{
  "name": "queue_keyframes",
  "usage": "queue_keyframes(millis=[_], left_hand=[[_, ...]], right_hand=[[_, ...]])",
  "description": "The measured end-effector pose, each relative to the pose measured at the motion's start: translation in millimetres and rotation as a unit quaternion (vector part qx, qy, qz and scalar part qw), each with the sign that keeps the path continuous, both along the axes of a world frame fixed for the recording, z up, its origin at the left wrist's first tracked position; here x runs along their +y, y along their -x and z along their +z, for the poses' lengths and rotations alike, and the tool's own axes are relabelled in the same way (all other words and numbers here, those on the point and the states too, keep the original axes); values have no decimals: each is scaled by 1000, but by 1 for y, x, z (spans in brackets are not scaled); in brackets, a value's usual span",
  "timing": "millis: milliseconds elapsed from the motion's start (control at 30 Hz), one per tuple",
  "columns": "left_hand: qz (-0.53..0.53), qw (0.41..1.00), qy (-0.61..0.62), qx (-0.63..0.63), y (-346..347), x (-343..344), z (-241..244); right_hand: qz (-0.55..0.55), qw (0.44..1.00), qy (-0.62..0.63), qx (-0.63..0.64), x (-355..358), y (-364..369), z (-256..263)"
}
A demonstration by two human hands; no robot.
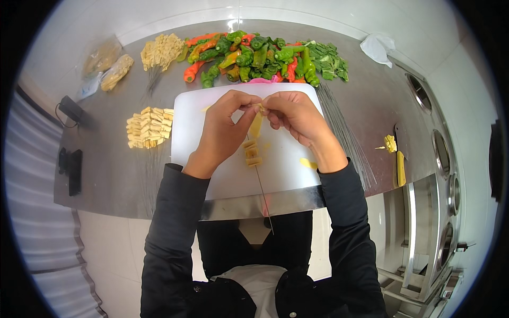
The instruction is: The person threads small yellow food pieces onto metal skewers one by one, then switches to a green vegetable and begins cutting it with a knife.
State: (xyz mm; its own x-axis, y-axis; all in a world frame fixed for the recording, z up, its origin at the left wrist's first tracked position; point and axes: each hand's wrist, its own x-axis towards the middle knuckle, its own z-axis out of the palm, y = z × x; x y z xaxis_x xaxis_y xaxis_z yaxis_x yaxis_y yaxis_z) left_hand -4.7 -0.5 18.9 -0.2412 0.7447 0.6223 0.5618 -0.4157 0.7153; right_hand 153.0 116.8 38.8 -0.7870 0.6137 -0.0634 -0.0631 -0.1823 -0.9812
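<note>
My left hand [226, 127] and my right hand [297, 117] meet over the upper part of a white cutting board [224, 181]. Between their fingertips they pinch a thin yellow strip [255, 126], which looks like tofu skin, and its lower end hangs toward the board. Below the hands lies a metal skewer [263, 194] with several rolled yellow pieces [251, 153] on it. Its bare end sticks out past the table's front edge. A loose yellow scrap [308, 163] rests on the board near my right wrist.
Loaded skewers of rolls [149, 127] lie left of the board, with folded pieces on skewers [162, 51] farther back. Peppers [254, 55] and chopped greens [328, 61] are heaped behind. Bare skewers [344, 135] and a yellow-handled knife [400, 169] lie right.
</note>
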Motion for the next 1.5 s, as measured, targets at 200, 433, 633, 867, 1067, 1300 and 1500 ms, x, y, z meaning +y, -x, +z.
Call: queue_keyframes(millis=[200,433,633,867,1067,1300,1500], left_hand=[[9,1000,-9,14,4,2,-2],[9,1000,5,24,5,2,-4],[-6,999,10,35,6,2,-3],[-26,998,57,8,8,-1,-3],[-17,998,58,0,8,-1,-4],[-30,999,3,-24,3,0,1],[-21,998,23,-47,4,1,-5]], right_hand=[[-50,985,-163,-19,-14,4,8],[-32,979,-199,-41,-7,2,1],[1,992,-129,-11,-4,2,-1],[-30,976,-216,0,-14,2,9],[-34,975,-217,-20,-14,2,6],[-38,972,-234,1,-9,4,-4],[-32,966,-258,-12,-7,5,-11]])
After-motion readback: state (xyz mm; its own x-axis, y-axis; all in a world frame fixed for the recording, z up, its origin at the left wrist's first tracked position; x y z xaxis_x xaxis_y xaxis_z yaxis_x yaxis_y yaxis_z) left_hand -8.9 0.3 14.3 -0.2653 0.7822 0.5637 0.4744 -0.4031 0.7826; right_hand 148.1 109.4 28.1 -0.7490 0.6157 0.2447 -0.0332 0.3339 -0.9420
